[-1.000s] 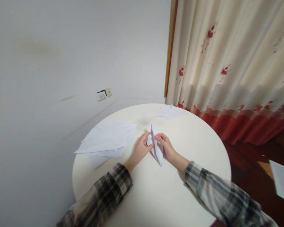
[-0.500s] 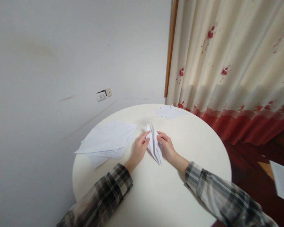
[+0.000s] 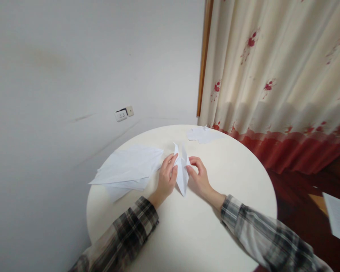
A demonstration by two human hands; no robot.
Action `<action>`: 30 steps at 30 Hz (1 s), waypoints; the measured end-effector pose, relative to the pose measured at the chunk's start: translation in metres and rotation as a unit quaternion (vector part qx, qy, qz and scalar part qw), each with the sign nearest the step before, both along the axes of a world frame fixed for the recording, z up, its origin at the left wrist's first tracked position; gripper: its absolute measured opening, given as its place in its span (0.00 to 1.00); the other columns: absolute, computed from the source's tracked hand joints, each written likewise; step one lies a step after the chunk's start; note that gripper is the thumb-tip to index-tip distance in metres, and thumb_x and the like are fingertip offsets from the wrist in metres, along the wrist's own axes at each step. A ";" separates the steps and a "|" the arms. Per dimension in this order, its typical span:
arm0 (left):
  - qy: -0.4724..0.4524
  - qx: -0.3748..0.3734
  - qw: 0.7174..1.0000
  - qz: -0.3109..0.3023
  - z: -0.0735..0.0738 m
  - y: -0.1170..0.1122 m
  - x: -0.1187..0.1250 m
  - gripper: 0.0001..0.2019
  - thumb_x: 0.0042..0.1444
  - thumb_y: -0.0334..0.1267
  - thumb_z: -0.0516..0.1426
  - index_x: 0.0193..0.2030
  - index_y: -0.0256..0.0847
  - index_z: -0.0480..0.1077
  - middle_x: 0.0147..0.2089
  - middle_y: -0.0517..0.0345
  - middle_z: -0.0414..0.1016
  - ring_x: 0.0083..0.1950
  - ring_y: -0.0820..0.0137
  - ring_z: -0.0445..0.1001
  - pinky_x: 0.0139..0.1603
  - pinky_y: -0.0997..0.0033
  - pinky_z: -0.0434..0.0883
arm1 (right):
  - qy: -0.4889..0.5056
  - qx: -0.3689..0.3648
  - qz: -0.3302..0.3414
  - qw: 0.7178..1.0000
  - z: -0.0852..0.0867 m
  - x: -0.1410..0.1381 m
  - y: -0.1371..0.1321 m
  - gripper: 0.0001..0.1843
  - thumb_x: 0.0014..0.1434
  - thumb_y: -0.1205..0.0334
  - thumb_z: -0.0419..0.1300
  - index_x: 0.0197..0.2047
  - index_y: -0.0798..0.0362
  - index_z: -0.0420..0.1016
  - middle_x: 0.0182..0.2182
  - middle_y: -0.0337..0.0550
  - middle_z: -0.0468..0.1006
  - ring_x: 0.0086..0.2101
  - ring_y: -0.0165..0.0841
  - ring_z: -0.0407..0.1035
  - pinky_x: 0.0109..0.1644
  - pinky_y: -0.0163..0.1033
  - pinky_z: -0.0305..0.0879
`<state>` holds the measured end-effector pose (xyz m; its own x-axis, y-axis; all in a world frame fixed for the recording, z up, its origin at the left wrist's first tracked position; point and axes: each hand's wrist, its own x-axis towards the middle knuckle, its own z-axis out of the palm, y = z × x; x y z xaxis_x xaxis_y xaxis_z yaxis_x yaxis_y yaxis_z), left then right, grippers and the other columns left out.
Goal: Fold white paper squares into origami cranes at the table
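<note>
A narrow folded white paper piece [image 3: 182,172] with two upward points stands between my hands above the middle of the round white table [image 3: 187,226]. My left hand [image 3: 167,177] grips its left side with fingers pressed against the paper. Pinching the right flap between thumb and fingers is my right hand [image 3: 200,175]. Both arms wear plaid sleeves.
A stack of loose white sheets [image 3: 129,168] lies on the table's left and overhangs the edge. A crumpled white paper [image 3: 201,134] sits at the far rim. A floral curtain [image 3: 272,83] hangs at right; another sheet [image 3: 338,221] lies off the table at the far right.
The folded paper's upper points have spread apart, and the piece has shifted slightly left and up. My left hand moved up along its side; my right hand re-pinched the right flap.
</note>
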<state>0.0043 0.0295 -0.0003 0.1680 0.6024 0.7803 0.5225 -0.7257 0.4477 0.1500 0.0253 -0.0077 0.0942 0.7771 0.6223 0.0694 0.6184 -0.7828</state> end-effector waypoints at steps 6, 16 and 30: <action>0.092 0.097 0.991 -0.018 0.005 -0.003 -0.003 0.22 0.59 0.32 0.44 0.61 0.38 0.53 0.59 0.45 0.60 0.61 0.64 0.57 0.60 0.57 0.57 | -0.007 0.015 -0.049 0.999 0.002 0.000 -0.001 0.09 0.54 0.59 0.56 0.39 0.51 0.67 0.38 0.43 0.69 0.41 0.33 0.64 0.47 0.42 0.61; 0.130 0.205 0.970 -0.025 0.008 -0.008 -0.002 0.27 0.55 0.32 0.47 0.63 0.37 0.50 0.59 0.42 0.62 0.62 0.58 0.56 0.57 0.51 0.59 | -0.041 0.095 -0.099 0.990 0.011 0.000 -0.010 0.02 0.54 0.63 0.57 0.33 0.51 0.67 0.36 0.42 0.69 0.41 0.34 0.64 0.47 0.43 0.60; 0.205 0.229 0.948 -0.084 0.012 -0.010 -0.003 0.22 0.55 0.29 0.48 0.58 0.38 0.59 0.53 0.49 0.71 0.61 0.62 0.59 0.55 0.57 0.62 | 0.029 0.020 -0.143 0.989 -0.001 0.003 -0.002 0.12 0.53 0.57 0.55 0.40 0.51 0.61 0.34 0.39 0.66 0.35 0.31 0.61 0.40 0.38 0.59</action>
